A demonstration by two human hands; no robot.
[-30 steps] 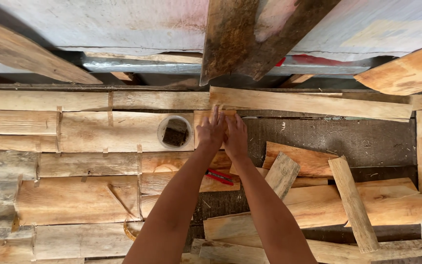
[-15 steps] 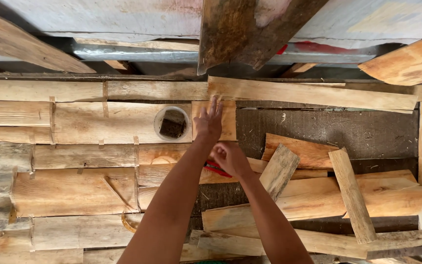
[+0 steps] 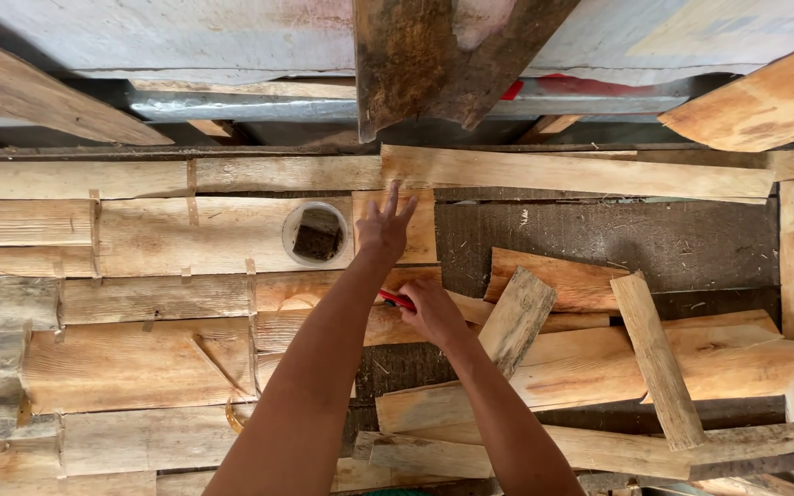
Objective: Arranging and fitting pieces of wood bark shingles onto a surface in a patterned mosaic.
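My left hand point(image 3: 385, 227) lies flat with fingers spread on a short pale wooden piece point(image 3: 420, 230) set among the planks. My right hand point(image 3: 430, 310) sits lower, its fingers closed around a red-handled tool point(image 3: 397, 298) that lies on the boards; only a short red bit of the tool shows. A long pale plank point(image 3: 581, 174) runs just above the left hand's fingertips.
A round white container point(image 3: 316, 233) with something dark inside stands left of my left hand. Rough planks point(image 3: 140, 303) cover the left side. Loose offcuts point(image 3: 654, 358) lie crossed at right over a dark board point(image 3: 654, 239). A thick dark beam point(image 3: 434, 55) hangs above.
My right hand has drawn back from beside the left hand down to the red-handled tool and closed on it. My left hand stays on the short piece, fingers now spread.
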